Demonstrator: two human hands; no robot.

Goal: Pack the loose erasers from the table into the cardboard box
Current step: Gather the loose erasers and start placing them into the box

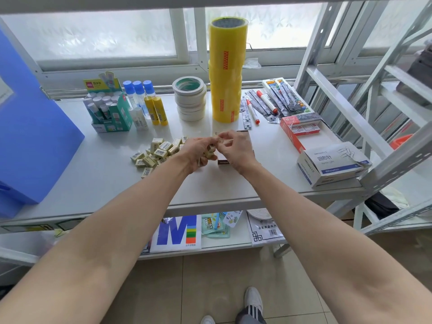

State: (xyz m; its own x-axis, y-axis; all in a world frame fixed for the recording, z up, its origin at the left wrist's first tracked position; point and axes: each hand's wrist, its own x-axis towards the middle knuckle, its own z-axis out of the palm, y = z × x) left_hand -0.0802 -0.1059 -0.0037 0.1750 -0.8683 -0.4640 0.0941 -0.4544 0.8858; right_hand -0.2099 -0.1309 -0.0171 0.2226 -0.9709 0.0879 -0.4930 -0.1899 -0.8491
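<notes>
Both hands meet over the middle of the white bench (268, 164). The left hand (198, 150) is curled around a small cluster of pale yellow erasers (210, 152), its fingers (203, 162) closed on them. The right hand (235, 148) sits just beside it, with its fingers (223, 136) pinching one eraser at the top of that cluster. Beneath and behind the right hand lies the cardboard box (223, 162), mostly hidden; only a dark front edge and a strip of its far rim show, so its contents cannot be made out. To the left of the hands, a loose pile of wrapped erasers (157, 152) lies scattered on the bench. Further back stand a tall stack of yellow tape rolls (225, 73) and a shorter stack of white tape rolls (190, 99).
</notes>
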